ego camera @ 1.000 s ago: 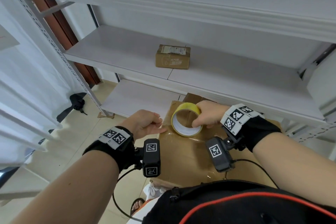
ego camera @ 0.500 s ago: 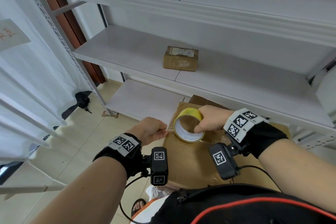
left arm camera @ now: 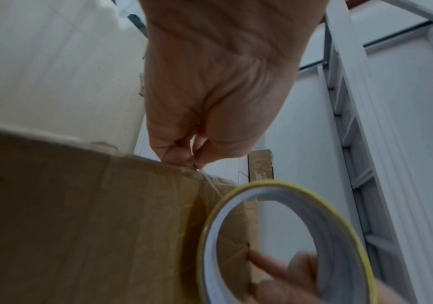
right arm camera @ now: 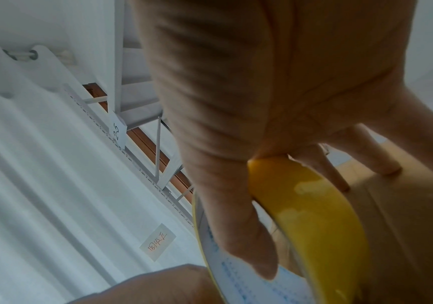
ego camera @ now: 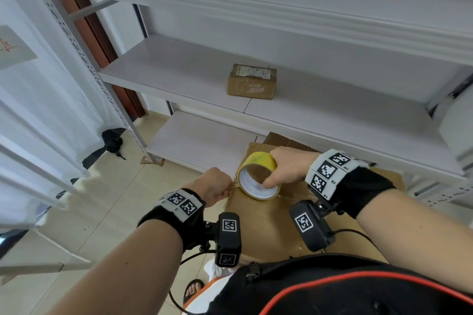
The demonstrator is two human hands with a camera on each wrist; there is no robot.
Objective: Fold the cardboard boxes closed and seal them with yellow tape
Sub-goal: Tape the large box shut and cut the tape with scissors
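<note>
The right hand (ego camera: 289, 170) gripped the yellow tape roll (ego camera: 258, 176) — thumb inside the core, fingers over the outer band — on edge atop the large cardboard box (ego camera: 268, 222), near its far-left corner. Just left of the roll, the left hand (ego camera: 217, 186) pinched the tape's free end (left arm camera: 202, 171) at the box's left edge. A small sealed box (ego camera: 252, 82) sat on the shelf (ego camera: 179, 77) beyond.

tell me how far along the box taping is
Done: the large box's flaps lie folded flat, and a small box sits closed on the shelf. In hand: the right hand grips the yellow tape roll while the left hand pinches the tape end at the box edge. Left: laying tape across the top.
</note>
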